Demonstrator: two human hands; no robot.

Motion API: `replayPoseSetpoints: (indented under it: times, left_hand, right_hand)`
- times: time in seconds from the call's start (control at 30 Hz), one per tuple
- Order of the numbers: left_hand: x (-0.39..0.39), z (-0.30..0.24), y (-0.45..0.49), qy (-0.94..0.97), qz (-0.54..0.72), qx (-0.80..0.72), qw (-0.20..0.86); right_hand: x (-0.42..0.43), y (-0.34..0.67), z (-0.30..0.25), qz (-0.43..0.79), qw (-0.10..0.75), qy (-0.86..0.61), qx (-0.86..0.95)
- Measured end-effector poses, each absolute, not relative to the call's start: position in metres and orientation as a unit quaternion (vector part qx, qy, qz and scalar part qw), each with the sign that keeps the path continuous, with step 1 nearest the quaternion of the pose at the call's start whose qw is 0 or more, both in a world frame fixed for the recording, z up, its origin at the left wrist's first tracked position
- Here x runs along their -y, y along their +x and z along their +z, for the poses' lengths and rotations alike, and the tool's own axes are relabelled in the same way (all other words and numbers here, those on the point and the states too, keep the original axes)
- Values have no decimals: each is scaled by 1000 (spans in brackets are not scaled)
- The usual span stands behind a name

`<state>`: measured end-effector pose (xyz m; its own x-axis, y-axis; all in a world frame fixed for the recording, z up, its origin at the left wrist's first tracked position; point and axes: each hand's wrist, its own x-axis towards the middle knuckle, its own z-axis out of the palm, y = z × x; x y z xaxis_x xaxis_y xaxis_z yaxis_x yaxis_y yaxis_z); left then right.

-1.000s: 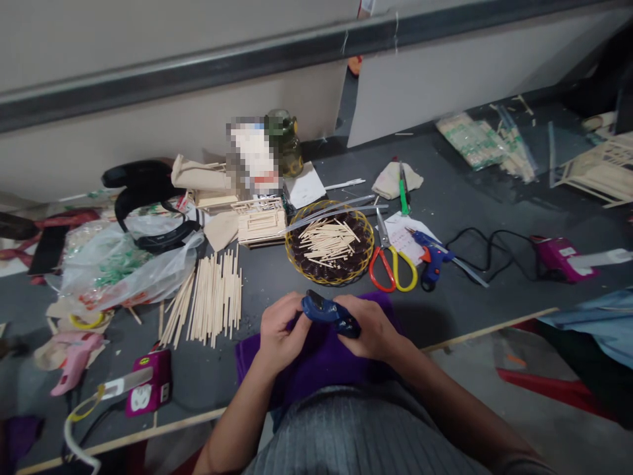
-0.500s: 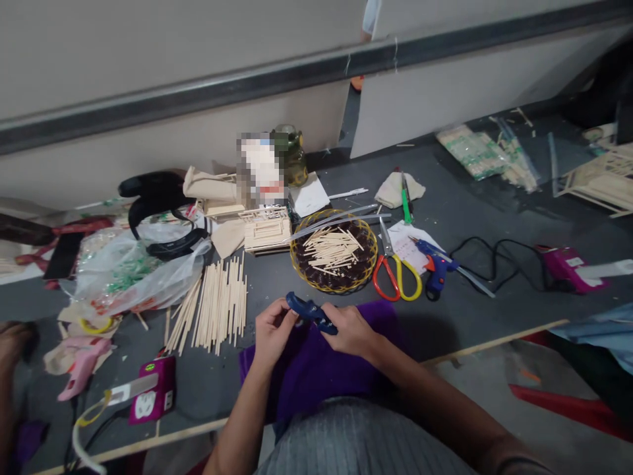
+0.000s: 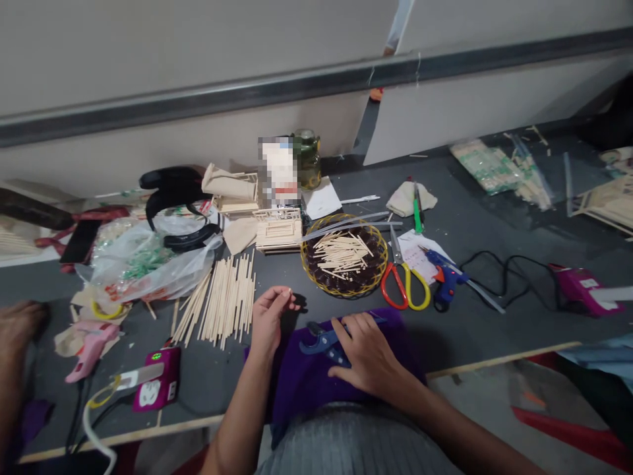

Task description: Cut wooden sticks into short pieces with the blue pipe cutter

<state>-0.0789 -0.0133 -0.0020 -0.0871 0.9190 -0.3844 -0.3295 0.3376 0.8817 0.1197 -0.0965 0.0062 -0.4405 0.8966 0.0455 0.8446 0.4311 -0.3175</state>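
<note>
My left hand (image 3: 270, 316) is raised just above the dark table (image 3: 494, 218), thumb and forefinger pinched on a small pale piece. A little to its right, a blue hand cutter (image 3: 319, 342) lies on a purple cloth (image 3: 306, 382) at the table's near edge. My right hand (image 3: 368, 353) lies over the cutter's handles with its fingers stretched flat. A row of long wooden sticks (image 3: 222, 300) lies to the left of my left hand.
Beyond the cloth stand a yellow-rimmed basket of short sticks (image 3: 343, 264), red-and-yellow scissors (image 3: 405, 285) and a blue glue gun (image 3: 448, 280). A small wooden model (image 3: 277, 231), a plastic bag (image 3: 148, 260), a pink glue gun (image 3: 91, 343) and magenta power strips (image 3: 155, 389) lie around. Another person's hand (image 3: 20, 323) rests at the far left.
The blue cutter, held up in both hands before, now lies on the purple cloth under my flat right hand. My left hand has let go and lifted away, pinching a small piece.
</note>
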Motion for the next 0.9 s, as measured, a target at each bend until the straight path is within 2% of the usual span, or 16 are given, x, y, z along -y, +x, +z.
replayPoseSetpoints:
  times: [0.17,0.27,0.47,0.7,0.8,0.9]
  left_hand:
    - [15,0,-74,297,497,-536,615]
    - [16,0,-73,323,500,-543,592]
    - [20,3,-76,349,510,-556,556]
    - [22,5,-78,343,517,-557,552]
    - [21,6,-78,345,515,-552,557]
    - [21,4,-79,344,518,-547,560]
  right_hand:
    - [80,121,10,128,155,-501,842]
    - [52,119,12,70,193,-487,849]
    - [5,98,5,-45,166,-396,902]
    - [-6,84,-23,-63,89,-351,930]
    - [-9,83,-25,-62,96,-338,934]
    - [-5,85,-12,-45,151,-353,922]
